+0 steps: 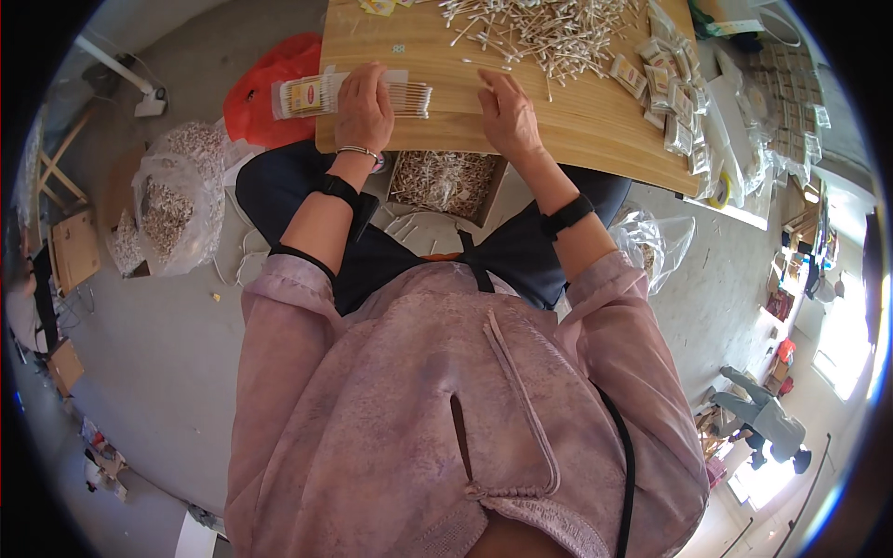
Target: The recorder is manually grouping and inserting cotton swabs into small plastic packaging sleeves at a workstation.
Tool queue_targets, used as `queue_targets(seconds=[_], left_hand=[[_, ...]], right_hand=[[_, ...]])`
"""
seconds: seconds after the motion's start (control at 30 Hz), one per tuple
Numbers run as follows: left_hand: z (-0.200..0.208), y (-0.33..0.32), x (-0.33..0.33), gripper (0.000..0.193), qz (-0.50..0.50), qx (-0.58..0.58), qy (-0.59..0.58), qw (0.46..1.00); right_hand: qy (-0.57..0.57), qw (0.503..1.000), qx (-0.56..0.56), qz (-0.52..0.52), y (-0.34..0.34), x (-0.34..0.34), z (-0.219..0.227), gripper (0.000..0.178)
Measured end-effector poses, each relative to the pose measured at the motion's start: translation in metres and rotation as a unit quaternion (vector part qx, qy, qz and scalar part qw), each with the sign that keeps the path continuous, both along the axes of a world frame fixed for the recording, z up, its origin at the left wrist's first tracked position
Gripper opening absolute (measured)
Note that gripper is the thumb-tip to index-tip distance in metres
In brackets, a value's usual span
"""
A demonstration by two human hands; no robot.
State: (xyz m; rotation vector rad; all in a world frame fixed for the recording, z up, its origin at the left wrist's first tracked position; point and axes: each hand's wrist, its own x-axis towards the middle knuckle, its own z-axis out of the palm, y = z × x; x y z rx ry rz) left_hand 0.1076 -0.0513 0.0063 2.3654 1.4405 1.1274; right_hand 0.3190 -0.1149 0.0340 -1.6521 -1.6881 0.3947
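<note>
My left hand (365, 110) is closed over a row of cotton swabs at the table's near left edge. To its left, a clear plastic packet (299, 97) with a yellow and red label juts past the table edge. On its other side, the white tips of the row of swabs (413, 99) stick out, lying side by side. My right hand (510, 113) rests at the wood table (437, 135) with bent fingers apart and nothing visible in them. Beyond its fingertips lie a few loose swabs (504, 67); its palm side is hidden.
A large heap of loose swabs (553, 28) covers the far table. Filled packets (665, 88) are piled at the right, near a tape roll (720, 191). Below the table edge is a box of swabs (445, 181). A red bag (270, 88) and swab-filled clear bag (181, 200) stand left.
</note>
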Motion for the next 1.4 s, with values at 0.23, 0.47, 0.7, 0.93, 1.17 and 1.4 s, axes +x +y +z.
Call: queue_targets(seconds=[0.23, 0.47, 0.7, 0.93, 1.17, 1.4], left_hand=[[0.004, -0.005, -0.005, 0.034, -0.023, -0.080, -0.137, 0.987], [0.003, -0.007, -0.010, 0.036, -0.052, -0.134, -0.136, 0.980], [0.003, -0.006, -0.009, 0.036, -0.057, -0.144, -0.136, 0.979], [-0.007, 0.003, -0.014, 0.034, -0.044, -0.132, -0.319, 0.938], [0.012, -0.029, -0.026, 0.028, -0.022, -0.072, -0.084, 0.994], [0.004, -0.056, -0.036, 0.039, -0.115, -0.039, 0.130, 0.984]], right_hand=[[0.252, 0.965, 0.038, -0.056, 0.010, -0.073, -0.025, 0.055], [0.304, 0.952, 0.024, -0.035, 0.023, -0.106, -0.019, 0.062], [0.251, 0.967, 0.039, -0.003, 0.021, -0.097, -0.018, 0.057], [-0.167, 0.978, -0.022, 0.125, 0.002, -0.082, -0.013, 0.072], [-0.261, 0.956, -0.043, 0.129, 0.001, -0.083, -0.021, 0.081], [-0.270, 0.952, -0.063, 0.129, 0.001, -0.084, -0.017, 0.077]])
